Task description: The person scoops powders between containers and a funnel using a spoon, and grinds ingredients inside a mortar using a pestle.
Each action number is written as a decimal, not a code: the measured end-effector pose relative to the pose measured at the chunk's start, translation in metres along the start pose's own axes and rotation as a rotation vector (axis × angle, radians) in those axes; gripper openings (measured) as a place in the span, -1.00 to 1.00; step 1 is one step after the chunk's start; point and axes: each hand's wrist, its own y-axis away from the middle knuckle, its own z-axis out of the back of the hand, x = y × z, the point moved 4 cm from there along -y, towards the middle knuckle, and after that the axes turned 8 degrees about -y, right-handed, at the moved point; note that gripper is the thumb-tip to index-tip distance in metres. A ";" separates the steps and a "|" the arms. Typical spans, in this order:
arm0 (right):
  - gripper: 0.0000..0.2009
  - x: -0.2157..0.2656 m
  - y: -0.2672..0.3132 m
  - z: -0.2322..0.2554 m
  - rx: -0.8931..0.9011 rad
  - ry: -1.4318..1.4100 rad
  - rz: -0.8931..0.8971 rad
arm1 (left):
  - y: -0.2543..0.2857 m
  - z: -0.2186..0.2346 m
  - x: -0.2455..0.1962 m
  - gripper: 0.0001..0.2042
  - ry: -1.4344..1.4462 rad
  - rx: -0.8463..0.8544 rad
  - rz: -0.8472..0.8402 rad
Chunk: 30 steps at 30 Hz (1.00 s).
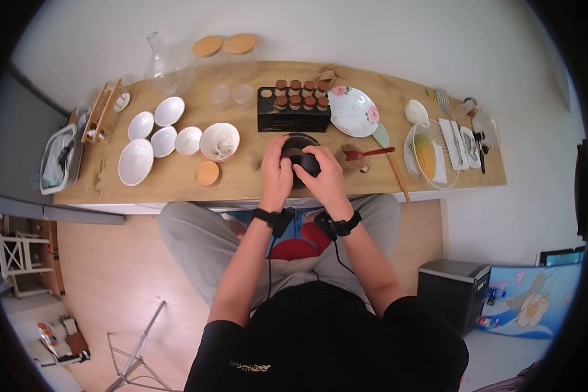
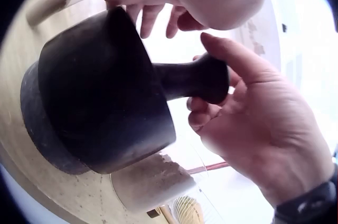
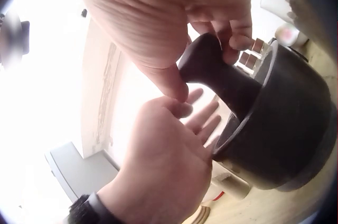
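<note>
A dark stone mortar (image 1: 299, 140) stands near the table's front edge, with a matching pestle (image 3: 232, 87) leaning in it, its lower end hidden inside. My right hand (image 1: 324, 176) grips the pestle's rounded top, thumb and fingers curled about it, as the left wrist view shows. On the mortar's other side, my left hand (image 1: 277, 171) lies with fairly straight fingers (image 3: 203, 121) against the rim. The mortar's contents are hidden. Just right of it is a clear jar of brown powder (image 2: 150, 182), near a red-brown spoon (image 1: 366, 154).
Behind the mortar stands a black rack (image 1: 294, 121) of spice jars, beside a floral plate (image 1: 353, 111). Several white bowls (image 1: 136, 161) and a wooden lid (image 1: 208, 173) are to the left. A wire basket (image 1: 431, 157) and a wooden stick (image 1: 398, 176) lie right.
</note>
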 end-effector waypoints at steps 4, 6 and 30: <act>-0.56 -0.033 0.016 0.006 -0.025 -0.357 -0.254 | 0.000 0.000 -0.047 -0.52 -0.004 0.353 -0.170; -0.52 -0.043 0.022 0.010 -0.020 -0.502 -0.307 | -0.006 -0.004 -0.066 -0.48 -0.051 0.427 -0.216; -0.69 -0.062 0.044 0.033 -0.173 -0.403 -0.290 | -0.020 -0.005 -0.076 -0.83 -0.774 0.539 -0.344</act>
